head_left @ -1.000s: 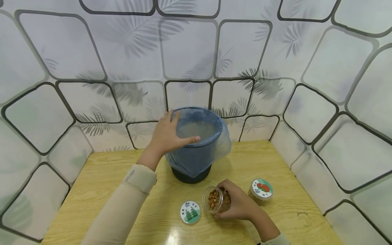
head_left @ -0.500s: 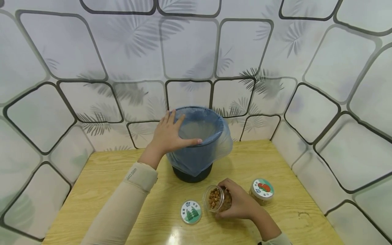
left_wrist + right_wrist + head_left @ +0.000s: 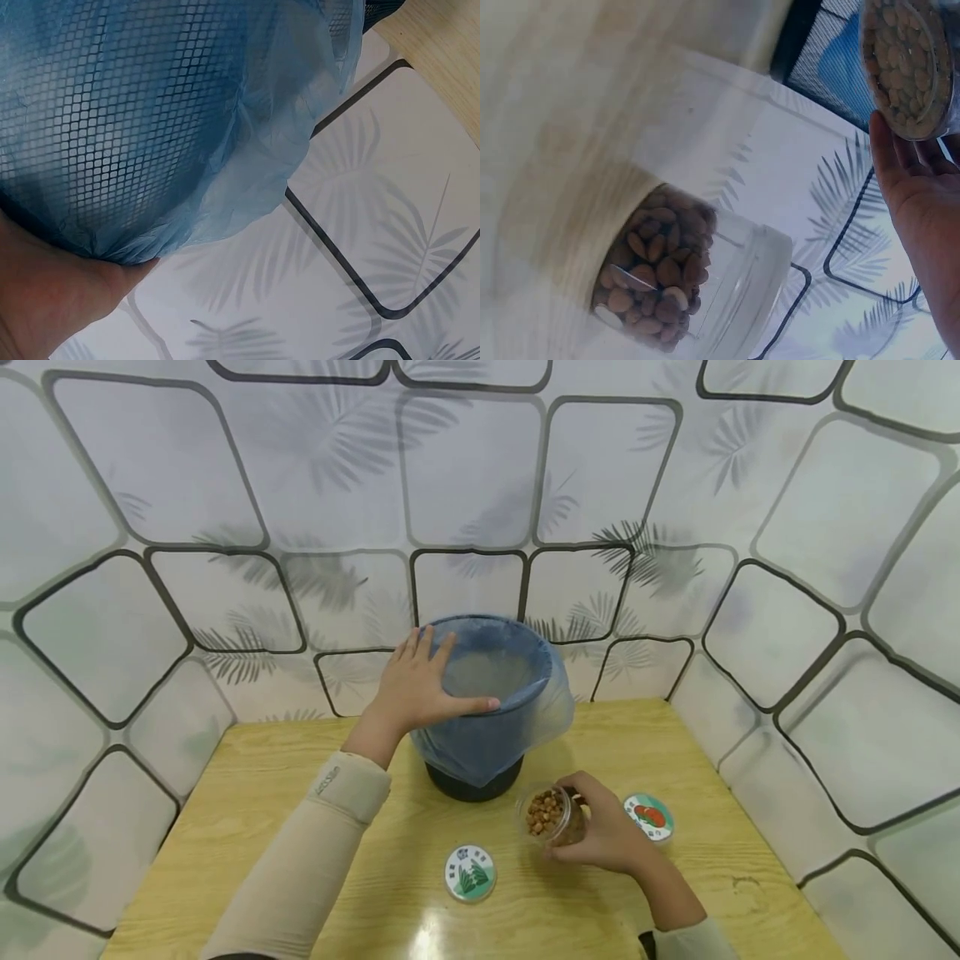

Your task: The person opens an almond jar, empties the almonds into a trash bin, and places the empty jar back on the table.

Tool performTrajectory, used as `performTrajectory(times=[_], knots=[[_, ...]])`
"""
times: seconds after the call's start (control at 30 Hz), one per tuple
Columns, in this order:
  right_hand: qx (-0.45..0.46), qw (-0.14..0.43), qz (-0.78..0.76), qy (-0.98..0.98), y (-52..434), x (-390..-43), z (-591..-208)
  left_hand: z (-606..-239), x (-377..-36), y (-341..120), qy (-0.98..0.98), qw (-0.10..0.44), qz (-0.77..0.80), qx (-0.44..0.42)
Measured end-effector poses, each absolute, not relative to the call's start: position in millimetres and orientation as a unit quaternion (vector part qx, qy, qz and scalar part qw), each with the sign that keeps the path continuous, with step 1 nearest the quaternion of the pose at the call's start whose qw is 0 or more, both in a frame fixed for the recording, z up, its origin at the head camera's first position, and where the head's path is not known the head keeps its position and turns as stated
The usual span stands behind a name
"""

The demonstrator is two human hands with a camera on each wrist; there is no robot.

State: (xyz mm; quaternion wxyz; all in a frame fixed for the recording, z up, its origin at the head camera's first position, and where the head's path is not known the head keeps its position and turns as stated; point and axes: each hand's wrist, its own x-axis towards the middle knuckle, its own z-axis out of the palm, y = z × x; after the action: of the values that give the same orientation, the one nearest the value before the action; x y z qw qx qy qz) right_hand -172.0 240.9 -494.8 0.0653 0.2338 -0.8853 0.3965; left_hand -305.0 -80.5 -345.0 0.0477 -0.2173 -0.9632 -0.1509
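Note:
My left hand (image 3: 412,685) rests on the left rim of a mesh bin (image 3: 474,789), fingers spread and straight, thumb along the near rim. A blue plastic bag (image 3: 487,747) lines the bin and hangs over its outside. My right hand (image 3: 607,831) grips a clear jar (image 3: 573,827) of small brown nuts from its right side. The jar is lidless and tilted, its mouth facing left and towards my head; in the right wrist view it is off the table. A round lid with a green picture (image 3: 470,874) lies flat left of the jar.
A second clear jar (image 3: 739,285), lidded and part filled with almonds, stands right of my right hand; its red-pictured lid (image 3: 648,817) shows in the head view. A patterned wall covering (image 3: 465,485) encloses the wooden table (image 3: 262,827) at back and sides.
My right hand has raised the nut jar and moved it slightly away from me and to the right, off from the green-pictured lid. My left hand stays on the bin's rim.

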Motion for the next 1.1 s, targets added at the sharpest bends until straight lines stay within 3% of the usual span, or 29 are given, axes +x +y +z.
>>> performTrajectory(times=[1.1], knots=[[0.130,0.130,0.435,-0.882,253.9,-189.1,-448.0,-340.6,-307.7,-78.3,-0.967,0.035,-0.131,-0.216]])
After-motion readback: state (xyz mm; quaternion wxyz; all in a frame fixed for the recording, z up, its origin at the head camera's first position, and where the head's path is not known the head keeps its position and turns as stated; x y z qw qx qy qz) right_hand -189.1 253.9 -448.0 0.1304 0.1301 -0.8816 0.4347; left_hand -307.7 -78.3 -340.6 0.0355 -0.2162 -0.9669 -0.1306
